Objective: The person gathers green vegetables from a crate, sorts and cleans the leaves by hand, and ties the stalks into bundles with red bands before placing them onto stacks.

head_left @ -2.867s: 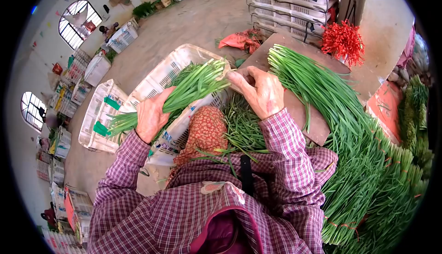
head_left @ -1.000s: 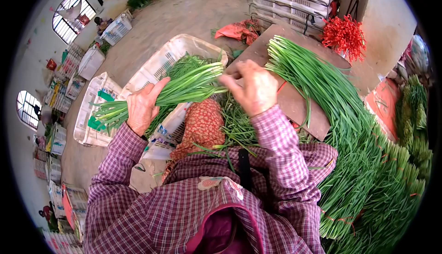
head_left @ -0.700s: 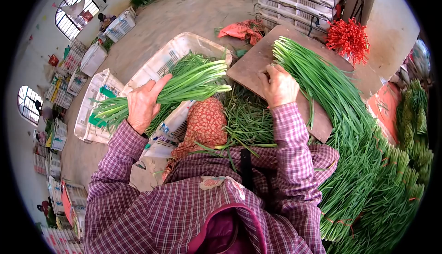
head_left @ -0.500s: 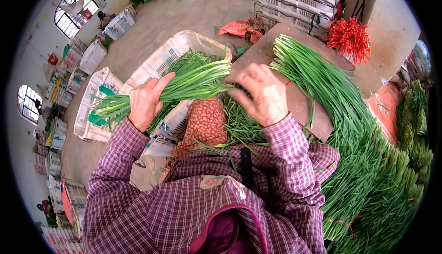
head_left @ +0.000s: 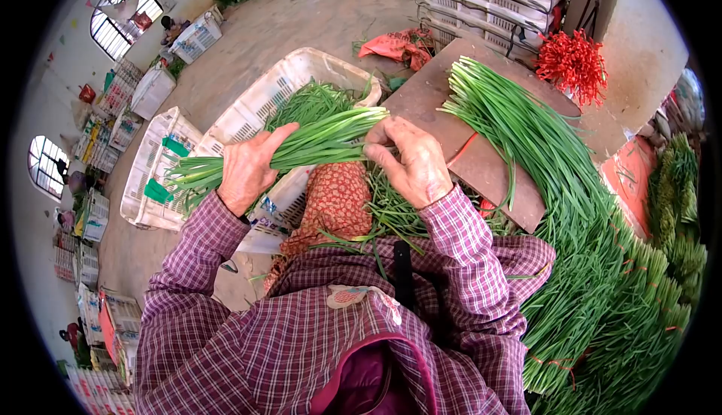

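A loose bunch of long, thin green stalks with pale ends (head_left: 331, 135) is held up in front of the person, over the near side of a long white plastic basket with slots (head_left: 244, 105); the left hand (head_left: 252, 167) wraps around the leafy part, thumb on top; the right hand (head_left: 408, 161) is at the pale ends, its thumb and fingers bent close together, but I cannot really tell if they pinch a stalk; more green leaves (head_left: 308, 100) lie in the basket; a smaller white plastic crate with green tape (head_left: 135, 182) sits to its left; under the hands are a knee cover of red cloth with small flowers (head_left: 336, 203) and loose green scraps (head_left: 392, 208); to the right, a flat brown board (head_left: 425, 95) holds a big heap of green stalks (head_left: 519, 118) and a thin red strip (head_left: 462, 149); past it are a puffy bunch of red strips (head_left: 571, 67) and a stack of white plastic crates (head_left: 489, 12).
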The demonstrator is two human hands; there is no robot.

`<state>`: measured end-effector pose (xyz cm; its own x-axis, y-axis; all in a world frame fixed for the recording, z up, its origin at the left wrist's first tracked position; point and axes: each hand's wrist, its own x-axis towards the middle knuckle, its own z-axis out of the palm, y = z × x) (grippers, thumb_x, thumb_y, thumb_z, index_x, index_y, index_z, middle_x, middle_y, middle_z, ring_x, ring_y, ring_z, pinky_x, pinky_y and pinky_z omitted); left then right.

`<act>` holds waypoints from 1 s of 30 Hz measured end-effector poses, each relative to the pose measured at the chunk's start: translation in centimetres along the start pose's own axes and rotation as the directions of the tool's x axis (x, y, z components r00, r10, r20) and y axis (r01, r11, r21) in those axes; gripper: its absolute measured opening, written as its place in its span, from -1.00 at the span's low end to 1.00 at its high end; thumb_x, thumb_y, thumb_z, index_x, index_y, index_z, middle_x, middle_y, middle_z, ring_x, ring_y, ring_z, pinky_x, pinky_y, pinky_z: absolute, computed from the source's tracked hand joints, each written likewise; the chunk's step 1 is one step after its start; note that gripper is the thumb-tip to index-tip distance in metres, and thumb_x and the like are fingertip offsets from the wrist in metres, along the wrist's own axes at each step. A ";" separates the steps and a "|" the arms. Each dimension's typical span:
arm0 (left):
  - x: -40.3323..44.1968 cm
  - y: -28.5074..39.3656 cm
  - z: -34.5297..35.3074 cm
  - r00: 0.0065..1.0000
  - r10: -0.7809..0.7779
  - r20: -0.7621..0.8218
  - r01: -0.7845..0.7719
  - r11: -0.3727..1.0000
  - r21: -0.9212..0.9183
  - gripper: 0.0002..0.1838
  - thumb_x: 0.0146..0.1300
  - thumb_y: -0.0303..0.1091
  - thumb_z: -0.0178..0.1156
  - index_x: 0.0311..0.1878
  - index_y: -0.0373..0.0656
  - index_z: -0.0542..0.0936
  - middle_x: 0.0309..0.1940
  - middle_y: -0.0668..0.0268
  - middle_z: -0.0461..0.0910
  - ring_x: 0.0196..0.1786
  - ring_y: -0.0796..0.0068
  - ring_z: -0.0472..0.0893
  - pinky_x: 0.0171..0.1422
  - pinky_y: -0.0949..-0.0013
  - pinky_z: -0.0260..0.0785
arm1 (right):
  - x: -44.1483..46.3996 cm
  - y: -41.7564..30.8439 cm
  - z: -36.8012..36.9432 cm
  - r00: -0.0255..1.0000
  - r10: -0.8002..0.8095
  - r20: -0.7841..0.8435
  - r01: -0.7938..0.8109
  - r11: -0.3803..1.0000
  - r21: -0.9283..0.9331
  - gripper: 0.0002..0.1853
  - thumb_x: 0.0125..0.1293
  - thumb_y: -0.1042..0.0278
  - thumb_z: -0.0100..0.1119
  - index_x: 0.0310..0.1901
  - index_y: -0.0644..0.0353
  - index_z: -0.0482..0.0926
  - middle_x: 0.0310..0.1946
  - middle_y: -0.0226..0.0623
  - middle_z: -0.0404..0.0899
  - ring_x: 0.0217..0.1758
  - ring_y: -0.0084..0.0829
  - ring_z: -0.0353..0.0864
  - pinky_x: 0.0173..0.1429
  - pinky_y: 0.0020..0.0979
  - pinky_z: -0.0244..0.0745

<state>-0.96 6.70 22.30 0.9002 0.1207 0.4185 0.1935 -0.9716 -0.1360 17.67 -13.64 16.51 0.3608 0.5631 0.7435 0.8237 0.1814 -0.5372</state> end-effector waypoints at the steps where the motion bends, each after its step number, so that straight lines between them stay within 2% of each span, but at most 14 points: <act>1: 0.0 0.0 0.1 1.000 -0.010 0.023 0.010 1.000 -0.010 -0.28 -0.17 -0.57 0.29 0.20 0.09 0.50 -0.40 0.23 0.60 -0.40 0.11 0.62 -0.37 0.15 0.41 | 0.1 -0.3 -0.5 0.983 0.175 0.048 -0.181 0.969 0.169 -0.83 0.23 0.39 0.24 -0.22 0.27 0.53 -0.32 -0.16 0.55 -0.32 -0.25 0.58 -0.17 -0.30 0.51; 2: -0.1 0.1 0.2 1.000 -0.010 0.023 0.010 1.000 -0.011 -0.28 -0.17 -0.57 0.29 0.20 0.09 0.50 -0.40 0.23 0.60 -0.40 0.11 0.62 -0.37 0.15 0.41 | 0.1 -0.4 -0.9 0.935 0.334 0.123 -0.356 0.878 0.321 -0.82 0.26 0.38 0.20 -0.19 0.30 0.52 -0.29 -0.10 0.58 -0.35 -0.25 0.58 -0.16 -0.32 0.50; 3: -0.2 0.2 0.3 0.999 -0.035 0.026 0.037 0.996 -0.084 -0.35 -0.10 -0.54 0.31 0.17 0.06 0.51 -0.36 0.20 0.63 -0.36 0.10 0.63 -0.35 0.15 0.42 | 0.0 0.1 -0.9 0.934 0.335 0.123 -0.357 0.878 0.319 -0.82 0.26 0.38 0.20 -0.19 0.30 0.52 -0.29 -0.10 0.58 -0.35 -0.25 0.58 -0.16 -0.32 0.50; 6: -0.2 -0.1 0.5 0.991 -0.075 0.109 0.098 0.969 -0.226 -0.48 0.02 -0.46 0.34 0.12 -0.01 0.54 -0.31 0.13 0.66 -0.29 0.05 0.65 -0.31 0.16 0.44 | -0.2 1.1 -0.8 0.855 0.469 0.220 -0.497 0.623 0.604 -0.85 0.40 0.35 0.12 -0.16 0.25 0.45 -0.36 -0.42 0.50 -0.34 -0.64 0.49 -0.27 -0.51 0.50; 11: -0.6 -1.4 1.9 0.995 0.028 0.099 0.031 0.837 -0.547 -0.62 0.13 -0.39 0.35 0.04 -0.11 0.58 -0.35 0.16 0.69 -0.42 0.19 0.66 -0.37 0.31 0.43 | -0.5 2.5 -1.9 0.866 0.491 0.091 -0.410 0.594 0.692 -0.88 0.42 0.37 0.09 -0.17 0.21 0.43 -0.39 -0.48 0.44 -0.39 -0.66 0.47 -0.30 -0.56 0.55; 13: -0.9 -1.2 0.7 0.858 -0.137 0.494 0.494 0.477 -0.726 -0.67 0.17 -0.36 0.37 0.00 -0.18 0.59 -0.47 0.31 0.64 -0.57 0.52 0.55 -0.46 0.48 0.34 | -0.6 2.7 -3.9 0.800 0.598 0.043 -0.441 0.538 0.719 -0.88 0.42 0.36 0.10 -0.16 0.21 0.43 -0.40 -0.48 0.47 -0.40 -0.65 0.48 -0.32 -0.56 0.55; 14: -1.0 -1.4 0.4 0.860 -0.137 0.491 0.492 0.480 -0.727 -0.67 0.17 -0.36 0.37 0.00 -0.18 0.59 -0.47 0.31 0.64 -0.57 0.52 0.55 -0.46 0.48 0.34 | -0.9 3.5 -4.7 0.805 0.592 -0.034 -0.419 0.608 0.674 -0.89 0.42 0.37 0.10 -0.16 0.21 0.44 -0.42 -0.48 0.48 -0.40 -0.65 0.50 -0.32 -0.56 0.54; 16: -1.5 -1.8 0.0 0.712 -0.152 0.685 0.701 0.211 -0.681 -0.72 0.20 -0.37 0.36 -0.04 -0.21 0.60 -0.54 0.46 0.52 -0.61 0.75 0.38 -0.52 0.58 0.23 | -1.7 5.5 -5.7 0.858 0.502 -0.107 -0.382 0.763 0.522 -0.83 0.40 0.25 0.15 -0.20 0.19 0.54 -0.44 -0.38 0.59 -0.40 -0.48 0.62 -0.32 -0.42 0.56; 17: -1.6 -1.6 -0.1 0.713 -0.154 0.684 0.700 0.215 -0.681 -0.72 0.20 -0.37 0.36 -0.04 -0.21 0.60 -0.54 0.46 0.52 -0.61 0.75 0.38 -0.52 0.58 0.23 | -2.2 6.2 -5.5 0.859 0.501 -0.108 -0.379 0.762 0.525 -0.83 0.40 0.25 0.15 -0.20 0.19 0.54 -0.44 -0.38 0.59 -0.40 -0.48 0.62 -0.32 -0.42 0.56; 19: -1.6 -0.8 -0.1 0.696 -0.162 0.699 0.717 0.103 -0.690 -0.74 0.18 -0.40 0.37 -0.08 -0.21 0.59 -0.58 0.46 0.46 -0.63 0.73 0.35 -0.56 0.56 0.18 | -2.3 4.8 -5.7 0.922 0.379 0.078 -0.354 0.908 -0.224 -0.73 0.34 0.08 0.20 -0.27 0.14 0.62 -0.42 -0.25 0.64 -0.36 -0.23 0.67 -0.29 -0.22 0.55; 20: -1.5 -0.5 0.0 0.702 -0.156 0.694 0.710 0.087 -0.699 -0.72 0.17 -0.41 0.36 -0.06 -0.21 0.57 -0.57 0.45 0.47 -0.64 0.72 0.33 -0.57 0.56 0.15 | -2.2 4.0 -5.1 0.926 0.370 0.074 -0.342 0.905 -0.253 -0.67 0.27 -0.04 0.21 -0.30 0.08 0.67 -0.37 -0.18 0.64 -0.30 -0.09 0.65 -0.25 -0.10 0.51; 26: -1.3 0.1 0.3 0.693 -0.083 0.716 0.719 0.002 -0.695 -0.67 0.18 -0.42 0.35 0.00 -0.22 0.54 -0.57 0.47 0.46 -0.64 0.70 0.32 -0.57 0.57 0.13 | 1.1 -0.4 -3.0 0.960 0.149 -0.236 -0.149 0.989 0.019 -0.74 0.22 0.13 0.29 -0.31 0.17 0.65 -0.39 -0.18 0.63 -0.39 -0.13 0.63 -0.29 -0.19 0.50; 29: -0.8 0.9 0.1 0.700 -0.017 0.713 0.714 0.008 -0.700 -0.62 0.19 -0.43 0.34 0.07 -0.23 0.54 -0.56 0.48 0.46 -0.64 0.71 0.33 -0.58 0.58 0.13 | 2.1 -2.3 -1.7 0.969 0.186 -0.162 -0.187 0.982 0.013 -0.68 0.21 0.06 0.30 -0.36 0.20 0.63 -0.44 -0.23 0.61 -0.43 -0.17 0.62 -0.29 -0.21 0.49; 30: -0.7 1.2 0.1 0.701 -0.017 0.713 0.713 0.010 -0.701 -0.62 0.19 -0.43 0.34 0.07 -0.23 0.54 -0.56 0.48 0.46 -0.64 0.71 0.33 -0.58 0.58 0.13 | 2.4 -2.6 -1.4 0.969 0.161 -0.188 -0.165 0.986 -0.003 -0.76 0.13 0.20 0.39 -0.35 0.22 0.67 -0.52 -0.31 0.57 -0.52 -0.43 0.55 -0.41 -0.37 0.41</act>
<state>-1.37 5.50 21.77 0.9059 0.2458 -0.3449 0.3706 -0.0659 0.9264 17.02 -13.89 20.23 0.5649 0.4230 0.7085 0.7541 0.0839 -0.6514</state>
